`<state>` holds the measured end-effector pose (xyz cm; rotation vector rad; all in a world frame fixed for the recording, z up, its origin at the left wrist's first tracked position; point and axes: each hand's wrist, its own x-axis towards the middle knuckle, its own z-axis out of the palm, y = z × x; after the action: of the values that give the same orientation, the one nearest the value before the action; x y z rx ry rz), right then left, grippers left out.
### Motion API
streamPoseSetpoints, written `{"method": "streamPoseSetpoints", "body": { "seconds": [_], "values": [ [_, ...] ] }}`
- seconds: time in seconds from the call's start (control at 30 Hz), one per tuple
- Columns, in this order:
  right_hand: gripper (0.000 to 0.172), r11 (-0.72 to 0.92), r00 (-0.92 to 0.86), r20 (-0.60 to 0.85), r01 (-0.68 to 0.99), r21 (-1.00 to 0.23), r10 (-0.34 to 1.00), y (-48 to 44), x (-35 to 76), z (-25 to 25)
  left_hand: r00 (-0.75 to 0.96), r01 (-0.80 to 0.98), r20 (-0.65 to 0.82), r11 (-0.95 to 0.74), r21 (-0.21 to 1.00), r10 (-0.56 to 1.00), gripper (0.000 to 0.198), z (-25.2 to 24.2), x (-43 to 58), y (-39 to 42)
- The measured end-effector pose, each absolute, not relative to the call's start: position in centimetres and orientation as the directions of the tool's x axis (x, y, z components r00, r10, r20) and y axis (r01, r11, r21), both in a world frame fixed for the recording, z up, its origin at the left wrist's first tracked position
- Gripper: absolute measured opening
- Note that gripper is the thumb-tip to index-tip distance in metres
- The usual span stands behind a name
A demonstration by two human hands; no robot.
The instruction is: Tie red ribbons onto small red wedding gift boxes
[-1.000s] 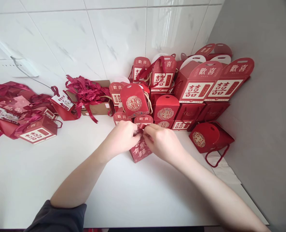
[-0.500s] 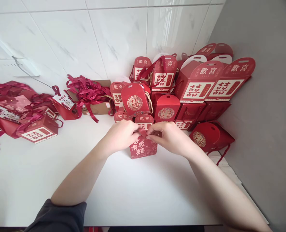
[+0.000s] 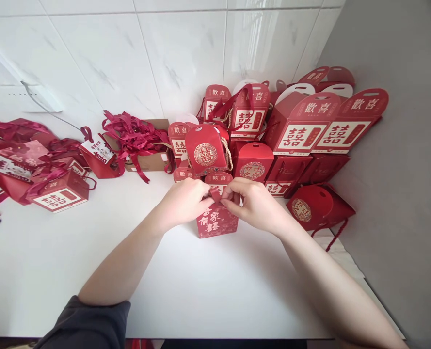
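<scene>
A small red gift box (image 3: 218, 222) with white lettering stands upright on the white table, in front of the stacked boxes. At its top, a red ribbon (image 3: 215, 194) forms a small loop between my two hands. My left hand (image 3: 186, 203) is closed, pinching the ribbon from the left side. From the right, my right hand (image 3: 253, 203) pinches the ribbon between thumb and fingertips. The hands partly cover the top of the box, and the ribbon's ends cannot be made out.
Stacked red gift boxes (image 3: 295, 138) line the wall behind and to the right. A cardboard box (image 3: 153, 163) spilling dark red ribbons (image 3: 131, 133) sits at back left. More ribboned boxes (image 3: 60, 194) lie far left. A grey wall (image 3: 400, 194) bounds the right.
The ribbon loop between my fingers stands out a little more. Both hands stay at the top of the box. The whole view has shifted slightly.
</scene>
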<state>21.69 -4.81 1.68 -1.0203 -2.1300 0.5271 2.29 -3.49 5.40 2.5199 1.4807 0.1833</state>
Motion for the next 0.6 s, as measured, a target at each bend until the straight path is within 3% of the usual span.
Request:
{"method": "streamPoseSetpoints", "body": {
  "seconds": [0.17, 0.6],
  "values": [
    [0.011, 0.62, -0.445, 0.431, 0.546, -0.564, 0.785, -4.83, 21.71, 1.41, 0.501, 0.839, 0.01, -0.488, 0.239, 0.866, 0.026, 5.25, 2.2, -3.5],
    [0.013, 0.627, -0.451, 0.438, 0.522, -0.578, 0.778, -4.68, 21.82, 1.73, 0.503, 0.837, 0.002, -0.487, 0.249, 0.864, 0.028, 5.49, 2.18, -3.68]
  ]
}}
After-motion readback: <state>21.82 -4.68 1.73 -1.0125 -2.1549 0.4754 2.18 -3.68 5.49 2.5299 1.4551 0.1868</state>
